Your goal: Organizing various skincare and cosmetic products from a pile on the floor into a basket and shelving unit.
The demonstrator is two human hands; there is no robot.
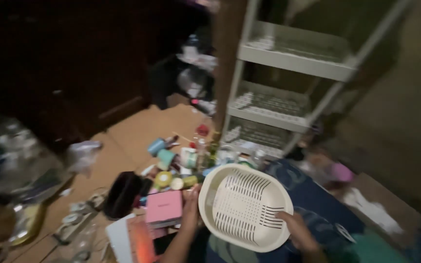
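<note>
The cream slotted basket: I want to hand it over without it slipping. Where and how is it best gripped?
Grip the basket by its thick rolled rim, at opposite edges, coming in from the two sides, much as the left hand and right hand do now. It is tilted with its hollow facing the camera; the slotted bottom gives fingers little to close on, but the rim does.

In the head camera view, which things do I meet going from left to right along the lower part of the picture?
Black pouch → pink box → left hand → cream slotted basket → right hand.
</note>
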